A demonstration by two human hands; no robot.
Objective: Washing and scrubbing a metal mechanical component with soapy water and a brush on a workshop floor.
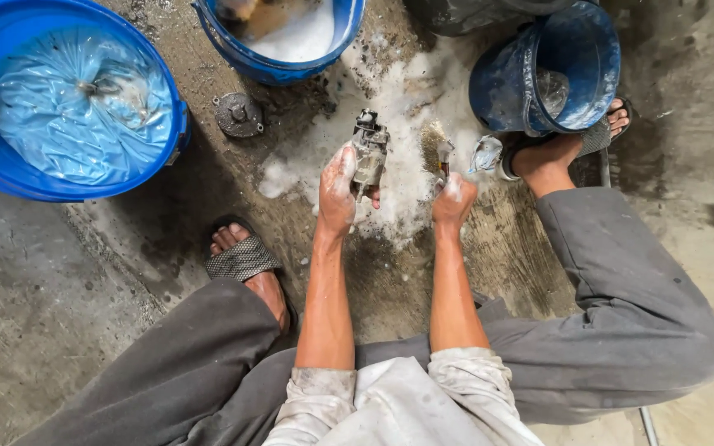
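Observation:
My left hand (pixel 339 192) is covered in soap foam and grips a grey metal engine part (pixel 368 153), held upright over the wet concrete floor. My right hand (pixel 452 201) is closed around the handle of a small brush (pixel 438 149), whose worn bristles point up and away, just right of the metal part. Brush and part are a short gap apart. White suds (pixel 398 99) spread over the floor under and beyond both hands.
A large blue tub (pixel 10 177) of water stands at the upper left. A blue basin (pixel 274 70) with foam sits at top centre, a tipped blue bucket (pixel 510 87) at upper right. A round metal disc (pixel 239 114) lies on the floor. My sandalled feet flank the hands.

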